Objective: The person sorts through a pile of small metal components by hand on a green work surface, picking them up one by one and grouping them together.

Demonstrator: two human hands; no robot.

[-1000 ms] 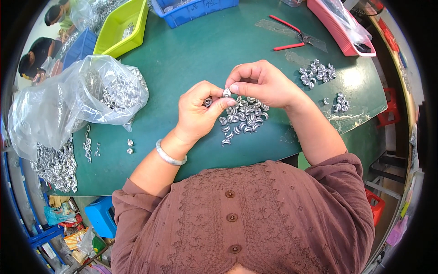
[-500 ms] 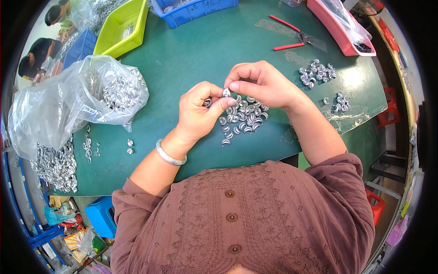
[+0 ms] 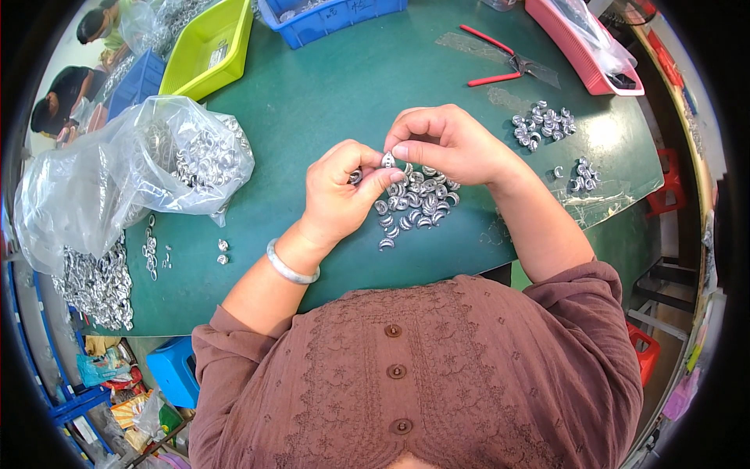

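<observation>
Head view: both hands meet just above the pile of small silver rings (image 3: 416,200) on the green surface (image 3: 328,102). The left hand (image 3: 340,187) curls, thumb up; the right hand (image 3: 445,144) arches over it. Both grips close together on one small silver piece (image 3: 388,160), pinched between their fingertips above the pile. Compared with a second ago, the hands have barely shifted.
</observation>
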